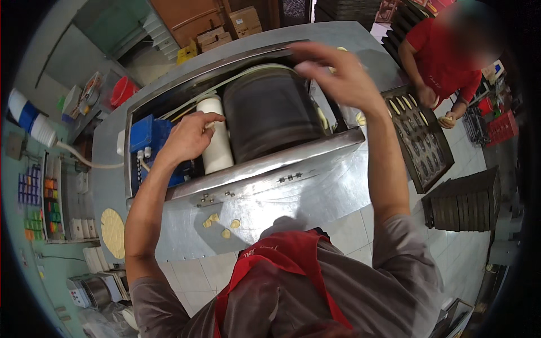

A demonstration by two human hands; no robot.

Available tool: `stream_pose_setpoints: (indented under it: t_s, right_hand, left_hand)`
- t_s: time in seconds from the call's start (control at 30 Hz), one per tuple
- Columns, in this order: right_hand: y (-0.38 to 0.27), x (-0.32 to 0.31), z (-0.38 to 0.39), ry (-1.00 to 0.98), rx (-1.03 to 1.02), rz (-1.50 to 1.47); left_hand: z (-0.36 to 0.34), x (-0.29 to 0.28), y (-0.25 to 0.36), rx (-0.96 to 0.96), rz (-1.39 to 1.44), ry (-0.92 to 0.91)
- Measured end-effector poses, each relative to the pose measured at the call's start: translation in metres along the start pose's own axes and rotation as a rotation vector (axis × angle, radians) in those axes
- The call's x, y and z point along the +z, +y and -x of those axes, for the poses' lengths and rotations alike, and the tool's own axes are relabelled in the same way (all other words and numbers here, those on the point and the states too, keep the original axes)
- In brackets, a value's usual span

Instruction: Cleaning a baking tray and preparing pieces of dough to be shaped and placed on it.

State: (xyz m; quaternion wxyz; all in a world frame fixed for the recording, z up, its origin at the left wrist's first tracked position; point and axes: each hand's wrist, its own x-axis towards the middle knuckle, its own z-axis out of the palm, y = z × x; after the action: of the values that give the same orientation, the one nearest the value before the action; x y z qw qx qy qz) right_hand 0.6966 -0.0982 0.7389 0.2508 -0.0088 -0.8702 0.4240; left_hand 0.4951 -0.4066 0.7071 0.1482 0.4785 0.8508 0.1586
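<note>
My left hand (189, 136) is over the left side of a white roller (215, 151), its fingers pinched on a small pale piece of dough (211, 125). Beside the roller is a wide dark drum (270, 112), set in a metal-framed machine (270, 161). Past the drum's far right edge my right hand (341, 76) is raised, fingers stretched out and smeared by motion, with nothing visible in it. Pale dough pieces (323, 119) show between the drum and the frame's right side.
Small dough scraps (226, 232) and a flat dough round (112, 233) lie on the metal table (332, 191). A blue motor (152, 135) fills the machine's left end. At right, a co-worker (445, 62) in red handles dough by a tray (420, 141); stacked trays (463, 203) stand nearby.
</note>
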Motion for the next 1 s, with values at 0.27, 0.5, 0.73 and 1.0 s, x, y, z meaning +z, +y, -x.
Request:
stream_pose_setpoints:
  t_s: [0.27,0.5,0.73,1.0]
  right_hand:
    - [0.234,0.059,0.104,0.288,0.913,-0.64]
    - [0.36,0.099,0.164,0.301,0.858,-0.638]
    - [0.411,0.117,0.169,0.315,0.764,-0.615]
    - [0.372,0.106,0.16,0.357,0.917,-0.866]
  left_hand:
    - [-0.008,0.011,0.006,0.202,0.074,0.005]
    - [0.063,-0.007,0.074,0.336,0.112,0.312]
    - [0.176,0.119,0.069,0.002,0.529,0.021]
    - [0.271,0.328,-0.098,-0.531,-0.037,0.573]
